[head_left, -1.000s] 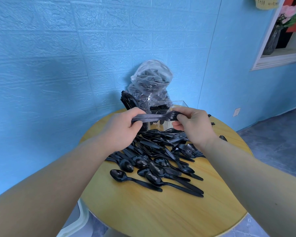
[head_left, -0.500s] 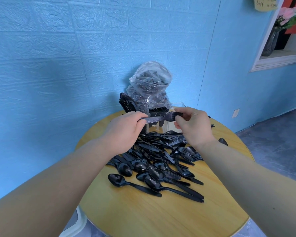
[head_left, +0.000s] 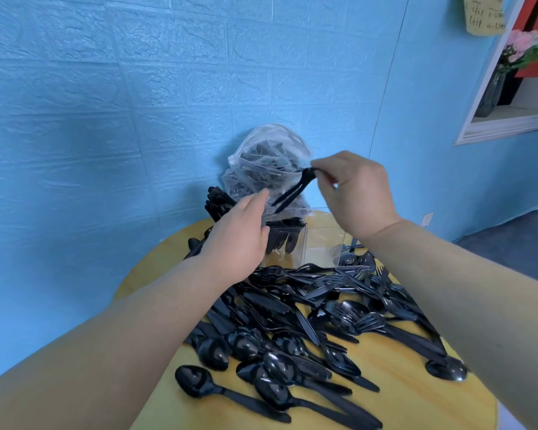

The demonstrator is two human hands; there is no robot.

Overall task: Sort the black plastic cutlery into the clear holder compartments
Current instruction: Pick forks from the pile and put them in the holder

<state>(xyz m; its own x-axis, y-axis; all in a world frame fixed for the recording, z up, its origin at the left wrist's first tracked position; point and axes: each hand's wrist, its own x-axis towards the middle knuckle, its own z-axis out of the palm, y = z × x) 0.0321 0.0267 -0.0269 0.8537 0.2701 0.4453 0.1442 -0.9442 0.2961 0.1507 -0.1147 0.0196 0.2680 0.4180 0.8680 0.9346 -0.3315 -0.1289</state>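
Black plastic cutlery, glossy spoons, forks and knives tangled together, lies heaped across the middle of a round yellow worktop, with single spoons spilling toward its near edge. Behind the heap, at the worktop's far side, stands the clear holder; its left compartments already carry upright black pieces, while the right compartment shows only clear walls. A clear plastic bag stuffed with more black cutlery rises just behind the holder against the blue wall.

A second ago both hands held a small bundle of forks level between them, low over the heap. Now the bundle has left the left hand and has been raised and tipped to hang steeply above the holder.

The left hand hovers over the holder's left side, its grip empty, fingers straight and reaching toward the lower ends of the forks; whether the fingertips touch them is blurred. The right hand is lifted higher, in front of the bag, its grip closed: thumb and fingers pinch the top end of the forks, whose other ends slope down and left toward the holder's middle

At upper right a wall recess holds a vase of pink flowers
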